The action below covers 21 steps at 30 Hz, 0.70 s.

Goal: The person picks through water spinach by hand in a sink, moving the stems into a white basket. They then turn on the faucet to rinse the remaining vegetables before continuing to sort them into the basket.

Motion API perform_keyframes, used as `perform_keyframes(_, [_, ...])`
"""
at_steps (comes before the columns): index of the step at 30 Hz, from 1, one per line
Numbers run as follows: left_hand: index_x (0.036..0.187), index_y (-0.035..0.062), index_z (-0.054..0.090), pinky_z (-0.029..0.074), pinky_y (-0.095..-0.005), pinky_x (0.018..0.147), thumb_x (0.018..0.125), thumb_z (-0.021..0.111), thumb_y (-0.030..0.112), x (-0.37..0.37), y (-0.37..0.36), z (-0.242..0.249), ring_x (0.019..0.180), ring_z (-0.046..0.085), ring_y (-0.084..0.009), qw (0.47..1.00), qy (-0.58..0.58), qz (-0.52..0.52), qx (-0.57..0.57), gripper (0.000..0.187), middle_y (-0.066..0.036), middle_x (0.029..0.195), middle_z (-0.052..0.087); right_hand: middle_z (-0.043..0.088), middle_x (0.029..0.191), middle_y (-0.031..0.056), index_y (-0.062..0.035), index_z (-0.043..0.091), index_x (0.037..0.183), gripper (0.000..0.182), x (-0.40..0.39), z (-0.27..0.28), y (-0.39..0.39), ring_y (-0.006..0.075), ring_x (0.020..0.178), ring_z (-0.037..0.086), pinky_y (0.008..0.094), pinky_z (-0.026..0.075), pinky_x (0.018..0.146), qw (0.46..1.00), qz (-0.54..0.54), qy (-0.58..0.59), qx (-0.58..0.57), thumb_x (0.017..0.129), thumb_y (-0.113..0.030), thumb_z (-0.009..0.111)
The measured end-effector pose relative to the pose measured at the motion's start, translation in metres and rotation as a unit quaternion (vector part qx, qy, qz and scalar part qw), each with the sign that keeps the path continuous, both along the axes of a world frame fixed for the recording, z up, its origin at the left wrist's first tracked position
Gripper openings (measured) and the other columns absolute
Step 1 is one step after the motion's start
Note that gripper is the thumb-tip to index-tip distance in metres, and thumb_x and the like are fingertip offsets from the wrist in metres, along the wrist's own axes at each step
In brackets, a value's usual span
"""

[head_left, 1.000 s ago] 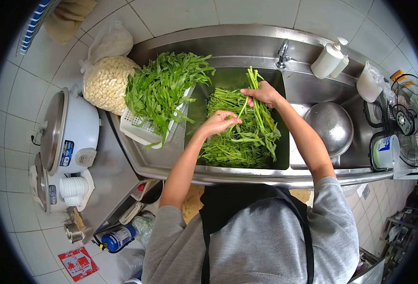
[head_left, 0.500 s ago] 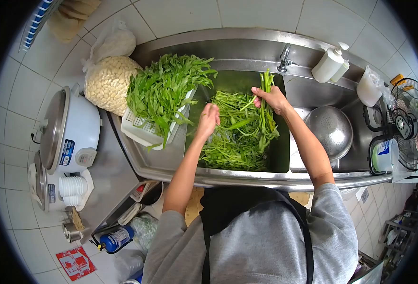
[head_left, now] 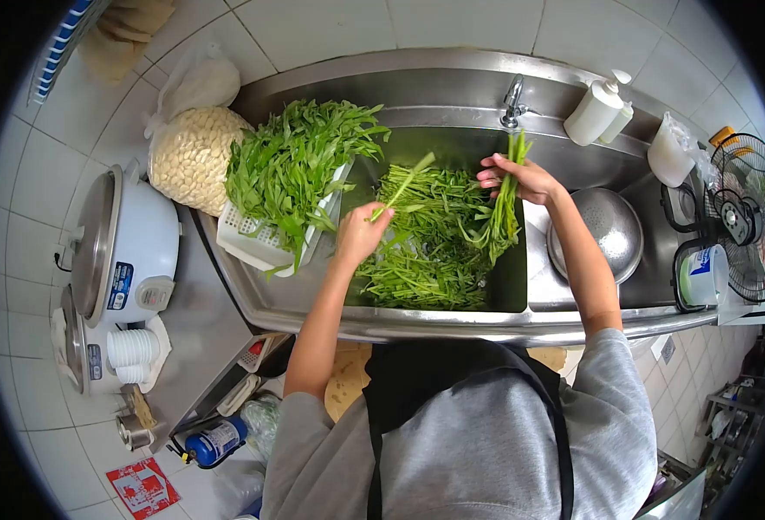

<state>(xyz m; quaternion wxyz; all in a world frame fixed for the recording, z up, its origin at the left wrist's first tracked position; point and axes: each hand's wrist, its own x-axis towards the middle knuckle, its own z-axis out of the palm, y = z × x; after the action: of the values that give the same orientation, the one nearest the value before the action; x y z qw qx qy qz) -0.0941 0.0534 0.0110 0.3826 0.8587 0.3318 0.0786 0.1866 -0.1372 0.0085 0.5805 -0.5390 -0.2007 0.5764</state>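
Note:
My left hand (head_left: 363, 232) is closed on a single cut stem of water spinach (head_left: 407, 184), which points up and to the right over the left sink basin (head_left: 511, 293). Across the basin, my right hand (head_left: 531, 180) grips a bunch of water spinach (head_left: 504, 212) between thumb and palm, its fingers partly stretched out. The bunch hangs upright, with cut stems above the hand and leaves below. Under both hands, a heap of water spinach (head_left: 430, 273) fills much of the basin. A white perforated basket (head_left: 242, 232) beside my left hand is piled with leafy greens (head_left: 300, 160).
A faucet (head_left: 513, 100) stands behind the basins. In the right basin lies an upturned metal colander (head_left: 608, 230). Pump bottles (head_left: 595, 113) and a fan (head_left: 738, 217) are to the right. Left are a bag of pale nuts or beans (head_left: 194, 156) and a large cooker (head_left: 136, 247).
My left hand has moved left and slightly down, and a stem now shows in it. My right hand has shifted a little right with its bunch, its fingers more stretched out.

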Motion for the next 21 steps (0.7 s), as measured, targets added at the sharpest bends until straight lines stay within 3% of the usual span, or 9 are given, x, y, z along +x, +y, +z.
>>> perform_keyframes(2, [0.111,0.0081,0.056,0.041,-0.0332,0.051,0.080,0.061,0.040,-0.003,-0.011,-0.006,0.049,0.052,-0.0173,0.991,0.021,-0.026,0.127,0.044,-0.006,0.053,0.055,0.056,0.110,0.0135,-0.0026,0.043,0.121,0.041,0.003,0.002,-0.010,0.0206,0.098,0.057,0.0395,0.049,0.081,0.999,-0.001,0.023,0.039,0.092,-0.031,0.046])
perform_keyframes(3, [0.118,0.0144,0.051,0.044,-0.0345,0.053,0.079,0.061,0.042,0.003,-0.017,-0.001,0.051,0.057,-0.0227,0.990,0.112,-0.029,0.078,0.049,-0.009,0.054,0.057,0.056,0.110,0.0135,-0.0026,0.043,0.121,0.041,0.001,0.002,-0.009,0.0206,0.098,0.057,0.0395,0.049,0.081,0.999,0.000,0.022,0.040,0.092,-0.031,0.046])
perform_keyframes(8, [0.093,0.0175,0.065,0.047,-0.0366,0.057,0.082,0.057,0.037,0.046,-0.069,-0.016,0.062,0.062,-0.0276,0.983,-0.111,-0.128,0.072,0.024,-0.010,0.065,0.062,0.053,0.115,0.0138,-0.0050,0.043,0.124,0.041,-0.021,0.002,0.004,0.0221,0.105,0.053,0.0396,0.047,0.085,0.995,0.024,0.055,0.077,0.090,-0.027,0.049])
perform_keyframes(9, [0.092,0.0164,0.065,0.048,-0.0377,0.060,0.082,0.057,0.035,0.052,-0.078,0.000,0.067,0.062,-0.0294,0.988,-0.050,-0.135,0.054,0.023,-0.012,0.069,0.063,0.052,0.115,0.0144,-0.0048,0.042,0.125,0.041,-0.027,0.004,0.009,0.0227,0.106,0.052,0.0396,0.048,0.085,0.994,0.026,0.070,0.082,0.090,-0.025,0.050])
perform_keyframes(13, [0.090,0.0142,0.066,0.048,-0.0358,0.061,0.081,0.059,0.031,0.067,-0.079,-0.007,0.067,0.063,-0.0280,0.985,-0.066,-0.143,0.074,0.021,-0.015,0.069,0.063,0.051,0.116,0.0172,-0.0021,0.038,0.127,0.040,-0.044,0.008,0.023,0.0251,0.107,0.051,0.0396,0.047,0.086,0.989,0.033,0.082,0.118,0.091,-0.017,0.047])
perform_keyframes(16, [0.089,0.0104,0.066,0.048,-0.0315,0.062,0.080,0.062,0.026,0.066,-0.068,-0.018,0.064,0.062,-0.0193,0.987,-0.063,-0.146,0.018,0.018,-0.011,0.069,0.064,0.050,0.115,0.0177,-0.0006,0.036,0.128,0.048,-0.048,0.011,0.025,0.0265,0.109,0.049,0.0393,0.047,0.087,0.986,0.055,0.088,0.129,0.081,-0.003,0.044])
perform_keyframes(17, [0.089,0.0084,0.066,0.047,-0.0297,0.063,0.080,0.064,0.023,0.067,-0.065,-0.023,0.064,0.059,-0.0148,0.982,-0.101,-0.147,-0.064,0.018,-0.008,0.070,0.064,0.051,0.113,0.0177,0.0000,0.036,0.128,0.054,-0.049,0.013,0.025,0.0270,0.110,0.049,0.0390,0.046,0.088,0.988,0.046,0.085,0.123,0.074,0.001,0.042])
perform_keyframes(19, [0.088,0.0031,0.065,0.045,-0.0246,0.065,0.079,0.066,0.019,0.066,-0.060,-0.024,0.068,0.051,-0.0060,0.959,-0.141,-0.147,-0.196,0.018,0.000,0.075,0.062,0.051,0.113,0.0178,0.0004,0.037,0.127,0.054,-0.050,0.015,0.026,0.0268,0.110,0.049,0.0388,0.046,0.089,0.987,0.053,0.085,0.129,0.074,0.001,0.042])
perform_keyframes(21, [0.088,0.0027,0.064,0.045,-0.0243,0.065,0.079,0.066,0.019,0.065,-0.056,-0.022,0.068,0.051,-0.0058,0.959,-0.132,-0.151,-0.199,0.019,-0.001,0.076,0.062,0.052,0.112,0.0179,0.0009,0.038,0.126,0.053,-0.050,0.015,0.028,0.0267,0.109,0.049,0.0385,0.045,0.090,0.986,0.061,0.085,0.133,0.073,0.002,0.042])
